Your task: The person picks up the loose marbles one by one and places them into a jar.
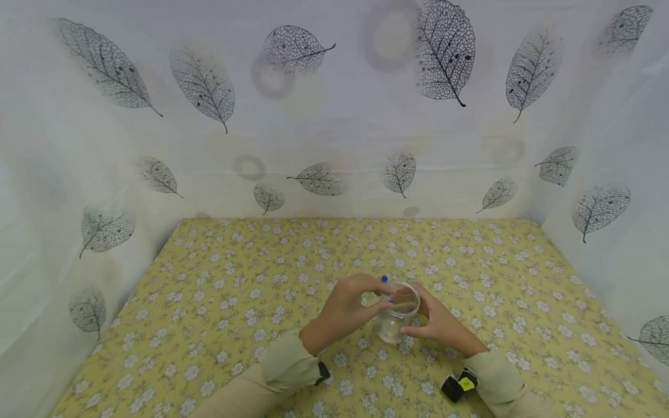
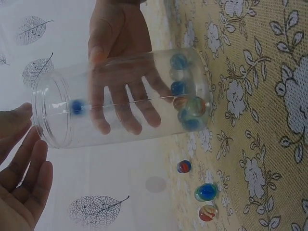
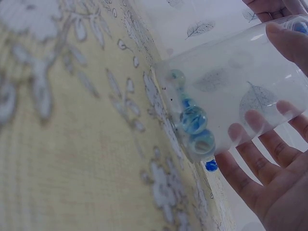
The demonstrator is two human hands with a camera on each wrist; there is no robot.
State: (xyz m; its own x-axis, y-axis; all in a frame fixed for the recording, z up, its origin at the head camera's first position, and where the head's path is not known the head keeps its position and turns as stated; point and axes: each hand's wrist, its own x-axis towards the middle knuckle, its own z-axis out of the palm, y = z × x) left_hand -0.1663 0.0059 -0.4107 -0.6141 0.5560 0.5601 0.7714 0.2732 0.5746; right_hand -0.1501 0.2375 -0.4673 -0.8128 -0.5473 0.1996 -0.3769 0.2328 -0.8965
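A clear jar (image 2: 144, 137) stands upright on the cloth, with several marbles (image 3: 193, 119) on its bottom. My right hand (image 1: 436, 322) holds the jar from the side, thumb on one side and fingers spread along the other. At the jar's mouth is my left hand (image 1: 350, 305), its thumb and fingers parted at the rim and holding nothing. A blurred blue marble (image 2: 77, 107) is in mid-air inside the jar, just below the mouth and apart from the fingers.
Outside the jar on the flowered yellow cloth (image 1: 251, 348) lie a red-and-blue marble (image 2: 184, 166), a blue-green marble (image 2: 206, 191) and a red-and-yellow marble (image 2: 208, 212). A white leaf-printed curtain (image 1: 345, 128) borders the table's back and sides.
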